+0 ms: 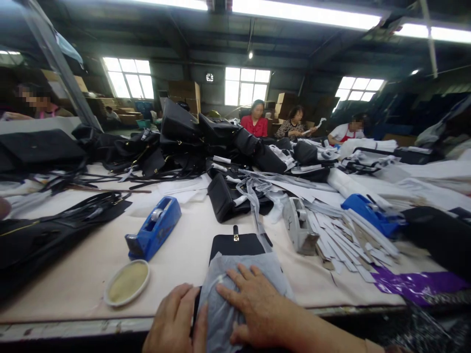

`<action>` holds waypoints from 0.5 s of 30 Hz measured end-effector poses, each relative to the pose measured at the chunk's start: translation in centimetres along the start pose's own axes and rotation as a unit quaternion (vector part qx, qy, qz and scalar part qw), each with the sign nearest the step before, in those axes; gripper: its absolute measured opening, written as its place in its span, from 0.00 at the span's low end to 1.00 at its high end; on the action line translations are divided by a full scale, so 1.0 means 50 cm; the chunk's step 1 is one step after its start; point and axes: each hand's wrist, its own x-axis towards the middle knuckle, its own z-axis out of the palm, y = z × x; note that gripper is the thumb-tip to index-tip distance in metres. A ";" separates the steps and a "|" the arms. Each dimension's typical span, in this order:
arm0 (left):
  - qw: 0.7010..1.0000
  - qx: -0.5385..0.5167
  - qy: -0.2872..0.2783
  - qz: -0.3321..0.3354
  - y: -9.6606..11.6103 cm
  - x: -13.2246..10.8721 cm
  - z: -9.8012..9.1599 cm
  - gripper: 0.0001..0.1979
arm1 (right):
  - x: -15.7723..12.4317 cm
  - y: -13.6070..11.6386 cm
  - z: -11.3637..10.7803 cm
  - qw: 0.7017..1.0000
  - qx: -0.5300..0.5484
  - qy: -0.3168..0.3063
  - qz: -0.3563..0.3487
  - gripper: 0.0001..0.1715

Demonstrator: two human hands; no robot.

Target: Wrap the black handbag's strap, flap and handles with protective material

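A black bag flap (pixel 237 243) with a small metal clasp lies on the table right in front of me. Grey wrapping paper (pixel 224 294) covers its near part. My right hand (pixel 257 304) lies flat on the paper with fingers spread, pressing it down. My left hand (pixel 176 321) rests at the paper's left edge, fingers stretched along the bag's side, holding nothing.
A blue tape dispenser (pixel 152 228) and a round dish (pixel 127 283) sit to the left. A grey dispenser (pixel 300 225), a second blue one (pixel 368 211) and several paper strips (pixel 346 235) lie right. Black bags (pixel 191 137) are piled behind. Three people sit at the far end.
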 end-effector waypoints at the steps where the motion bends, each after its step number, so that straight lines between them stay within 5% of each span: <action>1: 0.998 -0.030 -0.006 0.058 0.014 0.022 0.005 0.18 | 0.002 -0.006 0.003 1.000 -0.001 0.007 -0.005 0.53; 3: 0.977 -0.111 -0.125 0.134 0.042 0.060 0.031 0.23 | 0.002 -0.015 0.006 0.999 -0.012 0.029 -0.030 0.47; 7: 0.929 -0.132 -0.339 0.062 0.060 0.095 0.100 0.25 | -0.054 -0.007 0.001 0.992 -0.050 0.052 -0.100 0.43; 9: 0.920 -0.137 -0.365 0.042 0.051 0.098 0.118 0.24 | -0.112 0.011 -0.002 0.988 -0.074 0.077 -0.109 0.40; 11: 0.919 -0.142 -0.366 0.042 0.043 0.098 0.123 0.24 | -0.174 0.029 0.000 0.980 -0.090 0.167 -0.068 0.34; 13: 0.917 -0.135 -0.373 0.038 0.042 0.099 0.122 0.24 | -0.222 0.038 0.006 0.955 -0.055 0.289 0.027 0.30; 15: 0.915 -0.123 -0.382 0.031 0.046 0.101 0.120 0.25 | -0.245 0.033 0.011 0.928 0.052 0.343 0.135 0.26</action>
